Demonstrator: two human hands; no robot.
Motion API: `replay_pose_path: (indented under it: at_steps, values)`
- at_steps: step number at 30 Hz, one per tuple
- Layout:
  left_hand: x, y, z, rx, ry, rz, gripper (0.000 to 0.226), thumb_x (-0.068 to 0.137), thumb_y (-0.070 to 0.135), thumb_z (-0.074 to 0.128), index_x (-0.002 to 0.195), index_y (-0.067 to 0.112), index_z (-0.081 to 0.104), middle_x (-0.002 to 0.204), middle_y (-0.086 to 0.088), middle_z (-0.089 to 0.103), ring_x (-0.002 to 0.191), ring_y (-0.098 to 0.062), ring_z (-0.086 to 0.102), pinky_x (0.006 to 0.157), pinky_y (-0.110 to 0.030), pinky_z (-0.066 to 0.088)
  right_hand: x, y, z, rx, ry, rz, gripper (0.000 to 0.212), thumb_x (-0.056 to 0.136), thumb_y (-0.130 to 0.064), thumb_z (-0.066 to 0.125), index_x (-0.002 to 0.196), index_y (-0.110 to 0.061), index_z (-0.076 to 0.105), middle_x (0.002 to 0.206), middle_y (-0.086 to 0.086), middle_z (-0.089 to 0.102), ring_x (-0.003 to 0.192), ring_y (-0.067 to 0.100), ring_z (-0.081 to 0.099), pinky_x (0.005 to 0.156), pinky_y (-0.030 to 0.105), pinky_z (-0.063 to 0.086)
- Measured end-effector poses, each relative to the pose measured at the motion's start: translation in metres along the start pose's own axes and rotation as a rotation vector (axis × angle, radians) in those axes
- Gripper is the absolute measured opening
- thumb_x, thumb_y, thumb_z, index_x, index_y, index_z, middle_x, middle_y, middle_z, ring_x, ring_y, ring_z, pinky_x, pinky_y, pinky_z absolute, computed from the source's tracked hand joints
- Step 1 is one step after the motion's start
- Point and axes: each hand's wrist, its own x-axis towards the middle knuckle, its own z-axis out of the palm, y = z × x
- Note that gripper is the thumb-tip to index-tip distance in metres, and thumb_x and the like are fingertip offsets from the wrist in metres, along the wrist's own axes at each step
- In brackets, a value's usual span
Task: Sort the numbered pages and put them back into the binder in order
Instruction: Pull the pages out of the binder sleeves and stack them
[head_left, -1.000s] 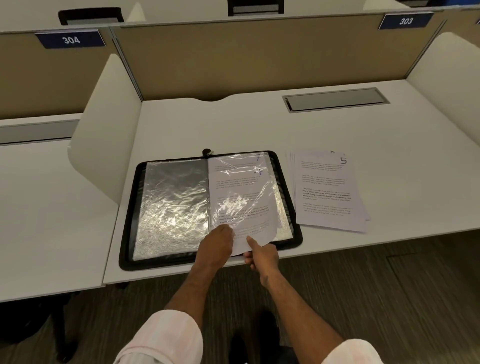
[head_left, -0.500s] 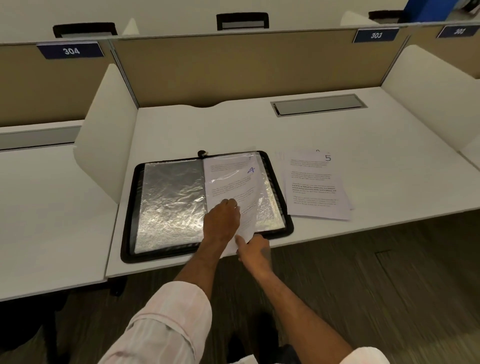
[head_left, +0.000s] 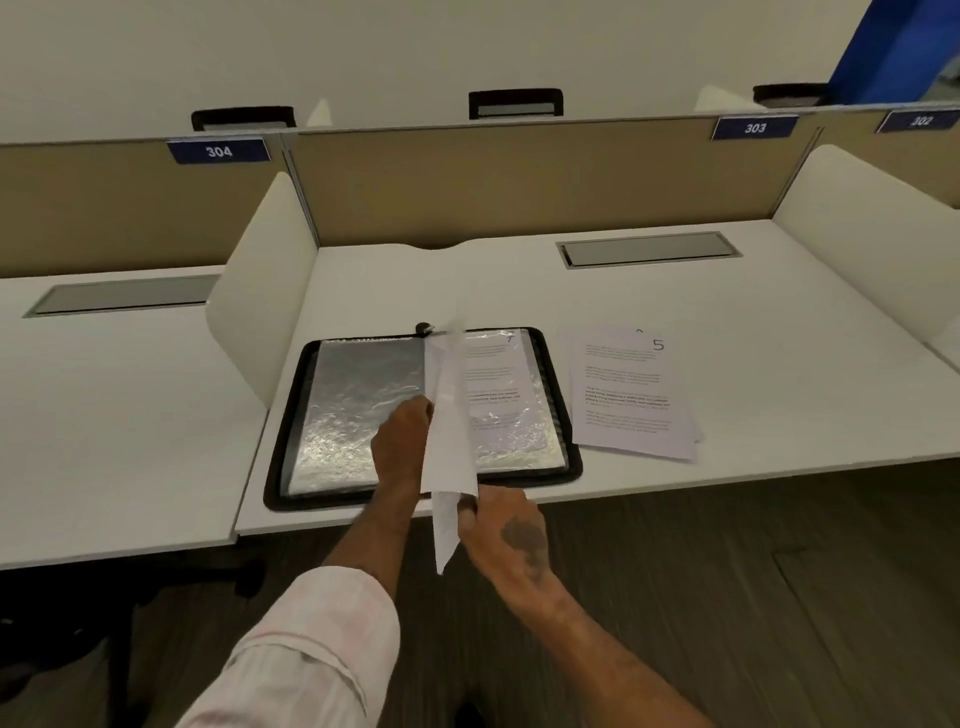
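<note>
A black zip binder (head_left: 563, 395) lies open on the white desk, with shiny plastic sleeves on both sides. One sleeve with a page (head_left: 449, 415) stands lifted near the spine, edge-on to me. My left hand (head_left: 400, 441) holds that lifted sleeve from the left side. My right hand (head_left: 506, 530) pinches the page's lower end, which sticks out over the desk edge. The right sleeve holds a page numbered 7 (head_left: 493, 384). A loose stack of pages (head_left: 628, 395), topped by page 5, lies right of the binder.
The white desk (head_left: 727, 312) has curved side dividers (head_left: 260, 291), a tan back panel and a grey cable hatch (head_left: 649, 249) at the back. Signs 304, 303 and 302 sit on the panels. Dark floor lies below the desk's front edge.
The sleeve that lay flat on the right side, showing page 4, is now lifted upright at the spine. Both hands rose with it; page 7 shows beneath. The camera tilted up.
</note>
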Motion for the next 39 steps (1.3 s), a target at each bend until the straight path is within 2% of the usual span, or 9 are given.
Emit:
replay_pose_path:
  at_steps: [5, 10, 15, 19, 24, 28, 32, 36, 39]
  values:
    - [-0.006, -0.016, -0.011, -0.079, 0.067, -0.144, 0.012, 0.095, 0.023, 0.059, 0.093, 0.012, 0.062, 0.086, -0.004, 0.063, 0.071, -0.017, 0.055, 0.062, -0.031, 0.042, -0.015, -0.005, -0.035, -0.150, -0.053, -0.096, 0.030, 0.097, -0.039, 0.051, 0.075, -0.022, 0.063, 0.072, -0.007, 0.064, 0.064, 0.007, 0.062, 0.055, 0.018, 0.045]
    - [-0.009, -0.037, -0.017, -0.217, 0.180, -0.401, 0.023, 0.100, 0.025, 0.050, 0.097, 0.008, 0.066, 0.092, -0.013, 0.067, 0.078, -0.027, 0.057, 0.066, -0.034, 0.041, 0.000, -0.014, -0.101, -0.143, -0.063, -0.079, 0.036, 0.099, -0.038, 0.044, 0.079, -0.015, 0.063, 0.072, 0.000, 0.062, 0.066, 0.013, 0.060, 0.065, 0.026, 0.050]
    - [-0.008, -0.066, -0.017, -0.350, 0.227, -0.564, 0.029, 0.099, 0.024, 0.049, 0.105, 0.002, 0.067, 0.106, -0.021, 0.067, 0.100, -0.040, 0.061, 0.081, -0.046, 0.048, 0.039, -0.009, -0.156, 0.164, -0.099, 0.021, 0.038, 0.098, -0.038, 0.052, 0.074, -0.012, 0.065, 0.070, 0.007, 0.064, 0.062, 0.019, 0.061, 0.054, 0.027, 0.048]
    - [-0.004, -0.089, -0.018, -0.431, 0.215, -0.649, 0.033, 0.100, 0.024, 0.047, 0.107, 0.000, 0.069, 0.107, -0.023, 0.067, 0.103, -0.042, 0.060, 0.081, -0.046, 0.046, 0.077, 0.020, -0.179, 0.439, -0.037, 0.142, 0.029, 0.094, -0.036, 0.060, 0.094, -0.009, 0.072, 0.088, 0.008, 0.073, 0.081, 0.023, 0.070, 0.074, 0.039, 0.058]
    - [0.006, -0.115, -0.019, -0.623, 0.264, -0.812, 0.024, 0.097, 0.020, 0.051, 0.115, 0.011, 0.065, 0.108, -0.011, 0.068, 0.102, -0.033, 0.063, 0.088, -0.046, 0.052, 0.106, 0.062, -0.183, 0.818, 0.014, 0.248, 0.027, 0.097, -0.027, 0.057, 0.113, -0.008, 0.067, 0.100, 0.008, 0.075, 0.093, 0.025, 0.071, 0.078, 0.040, 0.058]
    - [0.013, -0.153, 0.000, -0.733, 0.252, -0.836, 0.030, 0.088, 0.015, 0.057, 0.110, 0.035, 0.063, 0.106, -0.003, 0.071, 0.100, -0.025, 0.068, 0.088, -0.051, 0.055, 0.125, 0.102, -0.167, 1.053, 0.092, 0.393, 0.030, 0.098, -0.024, 0.057, 0.122, -0.007, 0.063, 0.113, 0.010, 0.071, 0.103, 0.028, 0.067, 0.085, 0.042, 0.055]
    - [0.008, -0.154, -0.007, -0.909, 0.234, -0.890, 0.043, 0.088, 0.003, 0.057, 0.126, 0.023, 0.063, 0.105, -0.005, 0.068, 0.094, -0.021, 0.068, 0.082, -0.041, 0.058, 0.137, 0.137, -0.144, 1.243, 0.181, 0.518, 0.029, 0.098, -0.022, 0.057, 0.124, -0.009, 0.060, 0.119, 0.011, 0.067, 0.110, 0.027, 0.063, 0.090, 0.045, 0.053]
    - [0.011, -0.168, 0.003, -0.977, 0.264, -0.907, 0.053, 0.084, 0.023, 0.061, 0.136, 0.024, 0.055, 0.113, -0.007, 0.067, 0.097, -0.023, 0.068, 0.090, -0.045, 0.056, 0.152, 0.166, -0.120, 1.295, 0.266, 0.650, 0.032, 0.098, -0.026, 0.058, 0.126, -0.010, 0.056, 0.121, 0.012, 0.065, 0.107, 0.026, 0.063, 0.086, 0.042, 0.055]
    - [0.014, -0.185, 0.017, -0.835, 0.219, -0.907, 0.059, 0.081, 0.036, 0.070, 0.137, 0.031, 0.053, 0.131, -0.007, 0.062, 0.108, -0.026, 0.065, 0.093, -0.047, 0.054, 0.164, 0.191, -0.102, 1.270, 0.327, 0.784, 0.034, 0.097, -0.027, 0.060, 0.126, -0.008, 0.056, 0.121, 0.014, 0.063, 0.106, 0.027, 0.061, 0.083, 0.040, 0.055]
